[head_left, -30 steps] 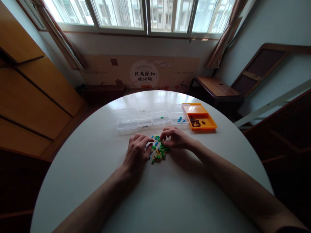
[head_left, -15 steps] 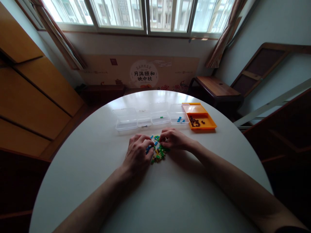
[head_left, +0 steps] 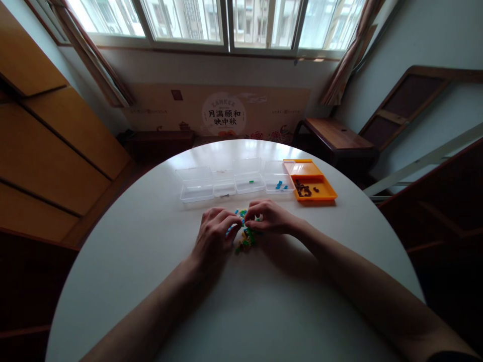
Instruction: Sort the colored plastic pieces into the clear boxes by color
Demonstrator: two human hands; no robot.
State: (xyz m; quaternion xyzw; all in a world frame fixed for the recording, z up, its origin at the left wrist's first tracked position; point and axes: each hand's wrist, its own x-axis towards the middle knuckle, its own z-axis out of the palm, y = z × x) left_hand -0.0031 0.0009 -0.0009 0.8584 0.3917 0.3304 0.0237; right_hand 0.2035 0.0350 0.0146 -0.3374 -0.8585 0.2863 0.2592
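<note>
Both hands are down on the heap, fingertips meeting right over it. The left hand (head_left: 213,236) curls its fingers onto the near-left edge of the pile of small plastic bricks (head_left: 245,236), and the right hand (head_left: 269,218) presses in from the far-right edge; the fingers are bent and bunched, but whether either one actually pinches a brick is too small to tell from here. The pile sits on the round white table (head_left: 264,301), just in front of the boxes, about mid-table. The bricks are tiny pieces in green, blue and yellow, jumbled loosely, with a few blue and green ones poking out behind the fingertips.

Just beyond the hands stands a row of clear plastic boxes (head_left: 234,183) with their lids open: one holds a single green brick, another a few blue ones. At the right end of the row, touching it, is an orange plastic box (head_left: 320,193) with dark brown pieces inside.

Further out, a beige panel (head_left: 222,113) leans against the wall under the window, with a round emblem reading 月满颐和 映中秋; the smaller lettering above that is not legible.
</note>
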